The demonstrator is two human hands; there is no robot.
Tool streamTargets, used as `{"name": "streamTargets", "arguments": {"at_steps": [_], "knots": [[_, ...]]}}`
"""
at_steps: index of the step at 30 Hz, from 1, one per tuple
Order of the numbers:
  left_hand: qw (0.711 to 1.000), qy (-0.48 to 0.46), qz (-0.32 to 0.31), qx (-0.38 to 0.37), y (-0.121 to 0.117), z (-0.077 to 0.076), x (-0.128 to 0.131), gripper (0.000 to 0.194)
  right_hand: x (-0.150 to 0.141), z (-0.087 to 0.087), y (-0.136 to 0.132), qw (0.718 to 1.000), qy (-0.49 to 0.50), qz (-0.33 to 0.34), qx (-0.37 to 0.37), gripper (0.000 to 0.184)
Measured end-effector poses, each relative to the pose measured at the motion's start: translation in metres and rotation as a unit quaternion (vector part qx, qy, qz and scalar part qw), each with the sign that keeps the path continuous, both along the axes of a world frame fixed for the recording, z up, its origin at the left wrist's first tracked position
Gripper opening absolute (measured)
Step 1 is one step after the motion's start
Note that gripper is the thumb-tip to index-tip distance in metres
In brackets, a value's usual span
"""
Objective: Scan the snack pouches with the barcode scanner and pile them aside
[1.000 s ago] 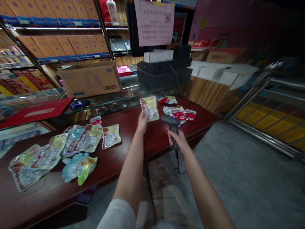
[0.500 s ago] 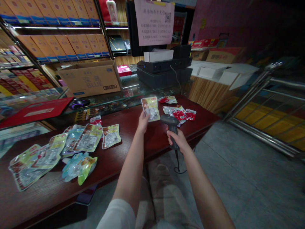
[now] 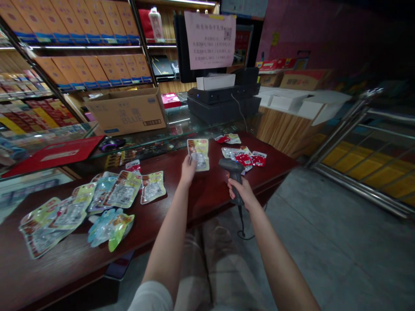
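Between the fingers of my left hand is a yellow-and-brown snack packet, its silvery printed side facing me. My right hand is wrapped round the handle of a dark grey barcode scanner, whose head points left toward the packet, a short gap apart. A cable hangs from the scanner's handle. Left of my left hand, a yellow packet lies flat beside overlapping packets. Nearer me is a blue and green packet. Behind the scanner lie red and silver packets.
The packets lie on a dark red wooden table. Behind it are a glass counter with a cardboard box, a red folder, a mouse and a black cash register. A metal railing stands at the right.
My left hand has moved a little left and away from the scanner with the snack packet still in it. My right hand and the scanner stay nearly in place. The camera view has tipped slightly.
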State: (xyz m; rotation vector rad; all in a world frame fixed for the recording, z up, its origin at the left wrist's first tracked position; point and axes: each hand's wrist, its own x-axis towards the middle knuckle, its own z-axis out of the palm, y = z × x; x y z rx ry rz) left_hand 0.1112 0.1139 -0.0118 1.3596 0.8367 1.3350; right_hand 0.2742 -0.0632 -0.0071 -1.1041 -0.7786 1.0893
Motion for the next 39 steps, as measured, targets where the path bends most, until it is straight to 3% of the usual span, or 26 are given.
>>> {"name": "streamTargets", "arguments": {"at_steps": [9, 16, 21, 29, 39], "knots": [[0.973, 0.170, 0.155, 0.038, -0.020, 0.016, -0.092, 0.030, 0.000, 0.000, -0.001, 1.000, -0.021, 0.011, -0.001, 0.047], [0.926, 0.275, 0.260, -0.013, -0.031, 0.003, -0.146, 0.031, 0.001, -0.003, 0.001, 1.000, -0.026, 0.015, 0.002, 0.048], [0.916, 0.286, 0.280, -0.008, -0.035, -0.009, -0.157, 0.034, 0.000, -0.002, -0.002, 1.000, -0.025, 0.014, 0.006, 0.046], [0.872, 0.376, 0.311, -0.046, -0.044, -0.002, -0.155, 0.039, 0.000, 0.001, -0.003, 1.000, -0.015, 0.010, 0.002, 0.046], [0.869, 0.381, 0.310, -0.052, -0.045, -0.004, -0.156, 0.042, -0.002, 0.001, -0.003, 1.000, -0.028, 0.009, 0.003, 0.043]]}}
